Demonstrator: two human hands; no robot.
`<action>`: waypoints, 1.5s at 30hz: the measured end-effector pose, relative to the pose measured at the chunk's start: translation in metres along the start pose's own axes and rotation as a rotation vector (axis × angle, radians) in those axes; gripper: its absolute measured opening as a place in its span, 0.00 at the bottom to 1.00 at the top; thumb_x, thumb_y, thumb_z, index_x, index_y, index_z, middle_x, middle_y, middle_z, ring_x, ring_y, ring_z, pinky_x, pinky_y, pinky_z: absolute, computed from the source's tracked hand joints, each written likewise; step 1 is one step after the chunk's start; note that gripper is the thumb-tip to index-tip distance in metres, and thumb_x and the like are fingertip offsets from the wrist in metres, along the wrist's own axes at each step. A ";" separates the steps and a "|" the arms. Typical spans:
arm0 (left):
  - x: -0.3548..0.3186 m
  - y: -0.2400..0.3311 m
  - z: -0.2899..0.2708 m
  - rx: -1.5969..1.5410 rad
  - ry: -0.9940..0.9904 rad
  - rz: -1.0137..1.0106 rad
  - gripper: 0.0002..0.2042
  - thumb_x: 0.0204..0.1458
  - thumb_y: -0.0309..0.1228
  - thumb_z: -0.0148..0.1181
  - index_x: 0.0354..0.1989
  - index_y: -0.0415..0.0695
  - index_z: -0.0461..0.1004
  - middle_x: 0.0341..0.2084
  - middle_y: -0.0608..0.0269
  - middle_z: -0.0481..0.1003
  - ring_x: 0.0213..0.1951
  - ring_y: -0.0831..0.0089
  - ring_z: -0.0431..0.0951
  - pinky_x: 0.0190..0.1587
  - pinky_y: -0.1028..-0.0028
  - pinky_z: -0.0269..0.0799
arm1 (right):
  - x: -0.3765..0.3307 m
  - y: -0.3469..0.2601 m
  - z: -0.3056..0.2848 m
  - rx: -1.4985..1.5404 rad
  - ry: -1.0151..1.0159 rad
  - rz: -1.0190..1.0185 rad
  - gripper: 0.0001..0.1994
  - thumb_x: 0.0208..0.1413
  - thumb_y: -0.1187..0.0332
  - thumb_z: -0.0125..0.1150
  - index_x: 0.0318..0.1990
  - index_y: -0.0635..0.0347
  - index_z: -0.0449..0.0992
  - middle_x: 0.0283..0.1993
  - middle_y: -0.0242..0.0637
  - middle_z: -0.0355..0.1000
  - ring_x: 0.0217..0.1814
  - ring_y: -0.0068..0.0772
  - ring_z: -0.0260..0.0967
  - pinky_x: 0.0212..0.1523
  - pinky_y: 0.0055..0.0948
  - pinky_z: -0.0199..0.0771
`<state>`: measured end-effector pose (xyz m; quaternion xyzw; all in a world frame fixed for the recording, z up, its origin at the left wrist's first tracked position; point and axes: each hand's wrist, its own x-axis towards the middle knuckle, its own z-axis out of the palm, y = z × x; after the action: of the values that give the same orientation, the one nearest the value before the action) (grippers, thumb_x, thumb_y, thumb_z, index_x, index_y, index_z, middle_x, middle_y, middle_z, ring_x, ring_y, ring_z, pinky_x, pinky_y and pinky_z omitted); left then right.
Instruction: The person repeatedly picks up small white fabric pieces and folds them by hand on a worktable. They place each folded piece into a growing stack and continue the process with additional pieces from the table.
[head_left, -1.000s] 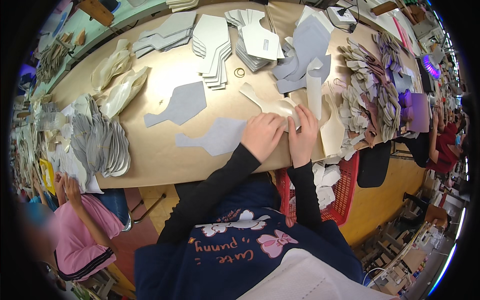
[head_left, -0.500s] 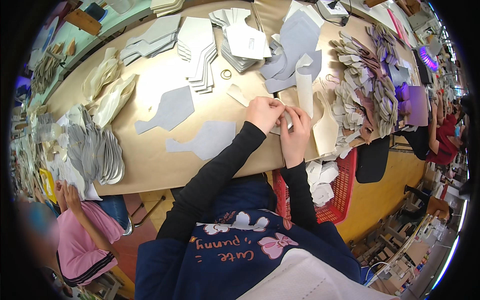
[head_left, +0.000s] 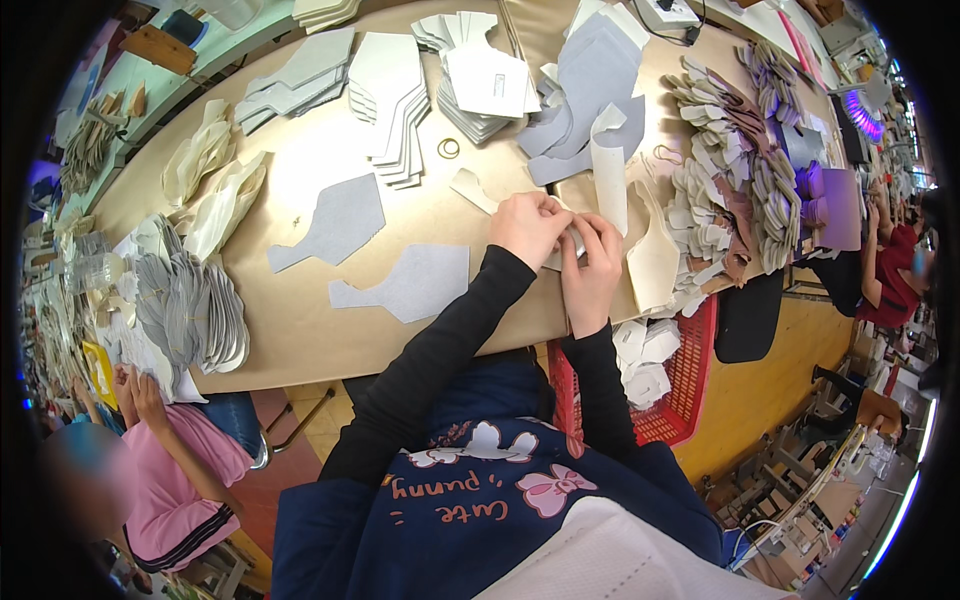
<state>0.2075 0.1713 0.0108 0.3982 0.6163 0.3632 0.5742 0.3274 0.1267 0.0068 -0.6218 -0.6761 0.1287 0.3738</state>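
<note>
Over the brown-covered table, my left hand and my right hand meet with fingertips close together. Both are pinched on a pale cream cut piece, whose narrow end sticks out past the left hand; its middle is hidden by my fingers. Just beyond them a curled cream strip stands up from the table. To the right of my right hand lies a curved cream piece. Two flat grey cut pieces, one nearer and one farther, rest left of my hands.
Stacks of white and grey cut pieces line the far side. Bundled pieces are heaped at the right and more grey bundles at the left. A red basket holds white pieces beside me. A person in pink works at left.
My hands stay almost in place with the cream piece between them, the fingers shifting only slightly. The whole view has shifted a little.
</note>
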 end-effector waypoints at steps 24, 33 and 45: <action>-0.061 -0.025 -0.065 -0.281 -0.112 0.089 0.05 0.57 0.25 0.62 0.34 0.37 0.74 0.25 0.71 0.73 0.28 0.84 0.75 0.32 0.81 0.70 | -0.001 -0.002 -0.002 -0.164 -0.130 -0.045 0.30 0.44 0.58 0.74 0.56 0.55 0.75 0.63 0.37 0.67 0.70 0.45 0.59 0.66 0.47 0.56; -0.124 -0.033 -0.163 -0.564 -0.164 0.013 0.02 0.53 0.27 0.58 0.33 0.43 0.74 0.27 0.69 0.75 0.31 0.81 0.73 0.34 0.79 0.66 | -0.003 -0.001 -0.001 -0.249 -0.268 -0.165 0.41 0.44 0.53 0.76 0.65 0.59 0.67 0.69 0.42 0.59 0.75 0.54 0.48 0.71 0.53 0.51; -0.188 -0.004 -0.159 0.141 -0.269 0.422 0.07 0.46 0.26 0.64 0.30 0.43 0.72 0.27 0.63 0.74 0.33 0.65 0.75 0.41 0.68 0.70 | -0.032 -0.068 -0.010 0.850 -0.676 0.184 0.21 0.59 0.65 0.66 0.56 0.68 0.77 0.53 0.48 0.78 0.55 0.38 0.75 0.60 0.33 0.69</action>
<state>0.0529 0.0009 0.0978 0.6017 0.4614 0.3751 0.5333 0.2817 0.0804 0.0463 -0.3966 -0.5898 0.6152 0.3411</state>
